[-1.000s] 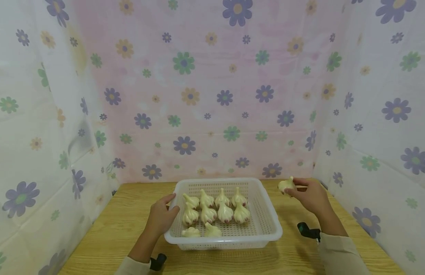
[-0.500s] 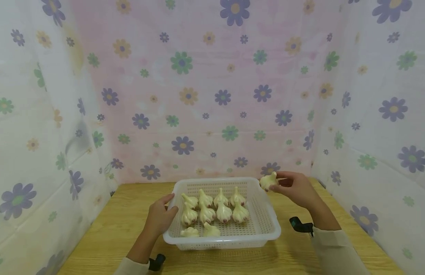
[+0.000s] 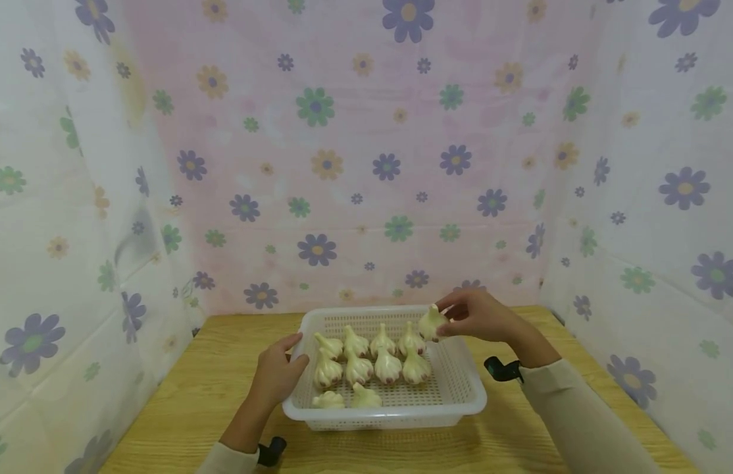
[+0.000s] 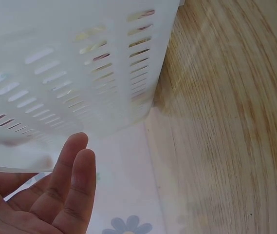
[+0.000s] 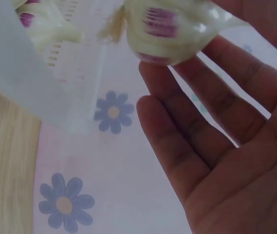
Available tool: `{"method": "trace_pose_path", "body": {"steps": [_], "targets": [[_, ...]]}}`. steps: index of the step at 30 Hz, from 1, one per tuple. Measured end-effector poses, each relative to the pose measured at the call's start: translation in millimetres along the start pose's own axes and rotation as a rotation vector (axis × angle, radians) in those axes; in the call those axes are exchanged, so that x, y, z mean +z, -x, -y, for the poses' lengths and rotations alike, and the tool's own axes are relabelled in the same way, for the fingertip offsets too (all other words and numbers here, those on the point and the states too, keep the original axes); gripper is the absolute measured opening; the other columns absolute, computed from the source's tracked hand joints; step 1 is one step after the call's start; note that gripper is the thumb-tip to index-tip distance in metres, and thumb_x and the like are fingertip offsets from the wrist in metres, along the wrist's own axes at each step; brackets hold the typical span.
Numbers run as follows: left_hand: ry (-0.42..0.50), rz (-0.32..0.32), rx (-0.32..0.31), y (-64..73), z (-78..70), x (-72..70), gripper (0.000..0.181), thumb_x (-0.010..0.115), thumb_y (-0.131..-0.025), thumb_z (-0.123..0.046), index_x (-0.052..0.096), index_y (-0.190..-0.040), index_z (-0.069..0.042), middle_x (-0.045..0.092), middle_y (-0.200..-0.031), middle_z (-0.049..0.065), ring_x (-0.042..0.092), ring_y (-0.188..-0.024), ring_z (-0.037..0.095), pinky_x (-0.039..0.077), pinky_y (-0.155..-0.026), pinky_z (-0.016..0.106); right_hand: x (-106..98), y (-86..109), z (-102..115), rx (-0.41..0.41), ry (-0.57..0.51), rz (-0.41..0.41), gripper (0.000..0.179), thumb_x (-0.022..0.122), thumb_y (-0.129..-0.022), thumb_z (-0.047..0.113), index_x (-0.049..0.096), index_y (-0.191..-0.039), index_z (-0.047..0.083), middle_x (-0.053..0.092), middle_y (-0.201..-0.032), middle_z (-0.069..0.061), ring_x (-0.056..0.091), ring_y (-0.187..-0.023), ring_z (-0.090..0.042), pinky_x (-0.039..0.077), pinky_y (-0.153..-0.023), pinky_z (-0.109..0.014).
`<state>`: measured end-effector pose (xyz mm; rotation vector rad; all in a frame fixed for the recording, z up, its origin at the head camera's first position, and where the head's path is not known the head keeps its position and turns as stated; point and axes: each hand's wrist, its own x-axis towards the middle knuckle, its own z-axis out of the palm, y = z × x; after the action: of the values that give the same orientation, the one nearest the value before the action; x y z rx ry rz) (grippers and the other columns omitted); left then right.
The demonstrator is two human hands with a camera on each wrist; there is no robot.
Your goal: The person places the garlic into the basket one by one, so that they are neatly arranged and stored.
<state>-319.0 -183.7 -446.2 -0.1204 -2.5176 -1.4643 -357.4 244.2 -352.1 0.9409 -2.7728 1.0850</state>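
Observation:
My right hand (image 3: 483, 317) pinches a garlic bulb (image 3: 432, 322) between thumb and fingers, above the back right part of a white plastic basket (image 3: 384, 413). In the right wrist view the held bulb (image 5: 165, 29) shows purple patches and a root tuft, and the other fingers spread below it. At the basket's left side, my left hand (image 3: 280, 372) grips the rim, with the thumb over it. The left wrist view shows fingers (image 4: 82, 175) outside the slotted wall (image 4: 89, 63). Inside the basket lie several garlic bulbs (image 3: 387, 368), two rows behind a front pair (image 3: 365, 396).
The basket stands on a wood-grain table (image 3: 224, 355). A flower-print cloth (image 3: 366, 158) encloses the table at the back and both sides. Black devices (image 3: 503, 370) are strapped at both wrists.
My right hand has carried the garlic bulb leftward, from beyond the basket's right side to over its inside. The left hand and basket stay in place.

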Motion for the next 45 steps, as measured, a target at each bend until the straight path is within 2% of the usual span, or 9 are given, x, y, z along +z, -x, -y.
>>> {"method": "trace_pose_path", "body": {"steps": [17,24,27,29,30,33,35,37,45], "targets": [[-0.015,-0.008,0.006,1.4,-1.3,-1.2,0.054,0.064,-0.094,-0.014,0.057,-0.146,-0.001,0.068,-0.131,0.027,0.077,-0.091,0.028,0.063,-0.06,0.035,32.9,-22.5,25.4,-0.004,0.013,0.308,0.036,0.087,-0.082,0.036,0.078,-0.116,0.027,0.073,-0.124,0.002,0.073,-0.103,-0.015,0.061,-0.084,-0.028],[-0.015,-0.006,0.019,0.6,1.2,-0.9,0.054,0.064,-0.094,-0.013,0.057,-0.146,-0.001,0.069,-0.129,0.027,0.077,-0.087,0.025,0.062,-0.057,0.034,51.3,-28.3,28.6,-0.04,-0.062,0.387,0.025,0.089,-0.08,0.022,0.082,-0.102,0.013,0.075,-0.111,-0.001,0.076,-0.096,-0.017,0.06,-0.08,-0.024],[-0.015,-0.01,0.023,-0.4,2.4,-0.2,0.054,0.064,-0.093,-0.012,0.058,-0.146,-0.001,0.069,-0.128,0.027,0.077,-0.085,0.025,0.062,-0.056,0.033,57.9,-31.3,29.2,-0.091,-0.071,0.447,0.027,0.088,-0.08,0.017,0.067,-0.078,0.001,0.061,-0.082,0.003,0.073,-0.084,-0.008,0.053,-0.071,-0.018],[-0.015,-0.014,0.019,-0.7,2.7,0.0,0.054,0.064,-0.093,-0.013,0.058,-0.146,-0.002,0.07,-0.128,0.027,0.077,-0.085,0.025,0.062,-0.056,0.033,61.3,-33.4,29.9,-0.125,-0.058,0.498,0.046,0.087,-0.082,0.016,0.046,-0.073,-0.002,0.037,-0.073,-0.001,0.055,-0.066,-0.002,0.04,-0.062,-0.019],[-0.016,-0.016,0.017,-0.8,2.6,-0.1,0.054,0.065,-0.093,-0.013,0.058,-0.146,-0.002,0.07,-0.128,0.026,0.077,-0.085,0.025,0.062,-0.056,0.033,62.8,-33.9,30.2,-0.126,-0.051,0.512,0.045,0.087,-0.082,0.016,0.047,-0.071,-0.002,0.036,-0.073,0.0,0.048,-0.064,-0.003,0.038,-0.06,-0.02],[-0.018,-0.015,0.018,-0.7,2.4,0.0,0.054,0.065,-0.093,-0.013,0.058,-0.146,-0.001,0.07,-0.128,0.027,0.077,-0.086,0.026,0.062,-0.056,0.034,66.1,-34.0,31.8,-0.089,0.006,0.516,0.022,0.089,-0.079,0.018,0.07,-0.072,0.01,0.061,-0.078,0.006,0.05,-0.068,-0.002,0.044,-0.064,-0.018],[-0.016,-0.013,0.012,-0.5,2.1,-0.1,0.054,0.065,-0.093,-0.013,0.058,-0.146,-0.002,0.07,-0.127,0.027,0.077,-0.086,0.026,0.062,-0.056,0.034,68.1,-33.8,32.8,-0.052,0.06,0.497,0.015,0.091,-0.077,0.021,0.083,-0.09,0.024,0.076,-0.103,0.01,0.068,-0.088,-0.004,0.055,-0.075,-0.02],[-0.017,-0.009,0.016,0.0,1.7,0.0,0.054,0.065,-0.094,-0.013,0.058,-0.146,-0.001,0.069,-0.128,0.027,0.077,-0.086,0.026,0.062,-0.056,0.034,70.1,-33.8,34.1,-0.016,0.094,0.484,0.028,0.092,-0.075,0.022,0.083,-0.1,0.03,0.077,-0.116,0.011,0.071,-0.107,-0.009,0.058,-0.085,-0.026],[-0.02,-0.006,0.022,-0.2,2.3,0.2,0.053,0.064,-0.094,-0.012,0.058,-0.146,0.0,0.068,-0.13,0.028,0.077,-0.088,0.027,0.063,-0.058,0.035,81.8,-35.4,35.8,0.093,0.096,0.474,0.028,0.093,-0.073,0.019,0.083,-0.097,0.03,0.078,-0.105,0.013,0.071,-0.104,-0.009,0.061,-0.084,-0.029]]}}
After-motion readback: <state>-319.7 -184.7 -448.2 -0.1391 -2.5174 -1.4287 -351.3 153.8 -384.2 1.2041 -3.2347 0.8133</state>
